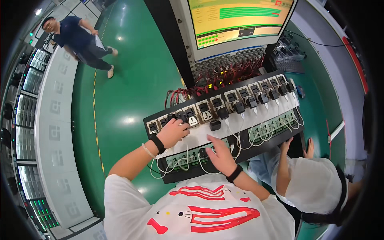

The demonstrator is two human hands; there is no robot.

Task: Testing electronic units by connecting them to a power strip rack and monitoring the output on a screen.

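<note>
Along the socket row (218, 102), the left hand (173, 134) curls, grip unclear, at a probably light, rigid black adapter (182, 115), best side-pinched; the right hand (220, 155) spreads open.

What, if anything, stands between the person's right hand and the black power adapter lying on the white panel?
Nothing visible: only a bare strip of the white panel separates the right hand from the black power adapter. The nearest white cables run to the right of that gap.

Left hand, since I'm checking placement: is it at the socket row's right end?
No, the left hand is near the left end of the socket row.
</note>
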